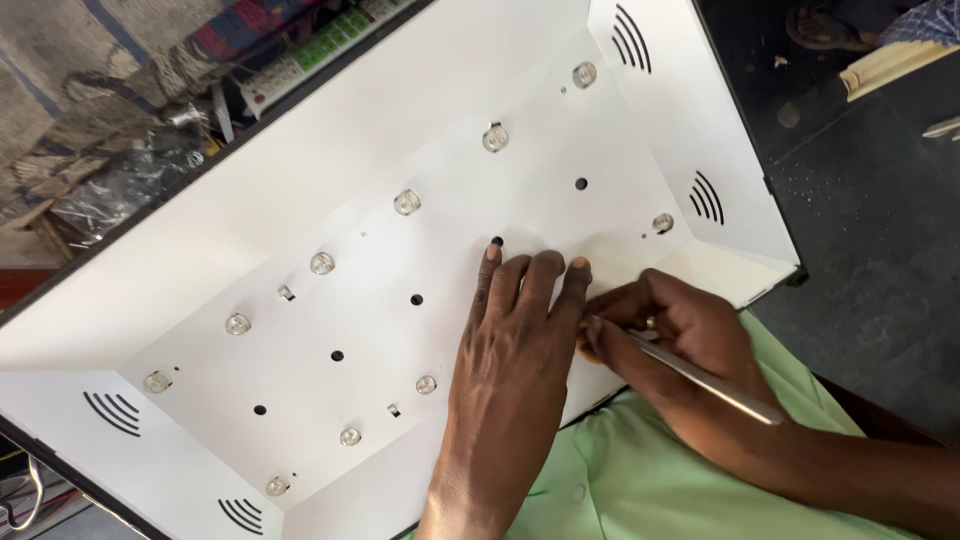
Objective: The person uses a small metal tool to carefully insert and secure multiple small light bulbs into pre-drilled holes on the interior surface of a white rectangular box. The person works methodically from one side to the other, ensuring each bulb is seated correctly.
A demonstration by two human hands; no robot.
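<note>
Across most of the view lies a large white shallow tray-like panel [420,110] with a dark outer frame, its sloped walls rising around a flat white sheet [380,330]. Inside it, two rows of small clear dome-shaped lenses [407,202] run diagonally from near left to far right, the farther row longer than the nearer one. Between the rows, a line of small round dark holes [416,299] follows the same diagonal. Curved black vent slits [706,197] mark the sloped walls near the corners. The person's left hand [515,340] rests flat and open on the sheet near the middle of the panel, fingers spread slightly and pointing far, one fingertip just beside a hole. The right hand [680,335] sits just to the right of it, touching it, fingers closed around a slim metal tool [690,373]. The tool's tip is hidden where the two hands meet; its handle angles toward the near right. A ring shows on one finger. Below the hands, a light green shirt [620,470] fills the near edge. Clutter and a dark floor lie beyond the panel.
</note>
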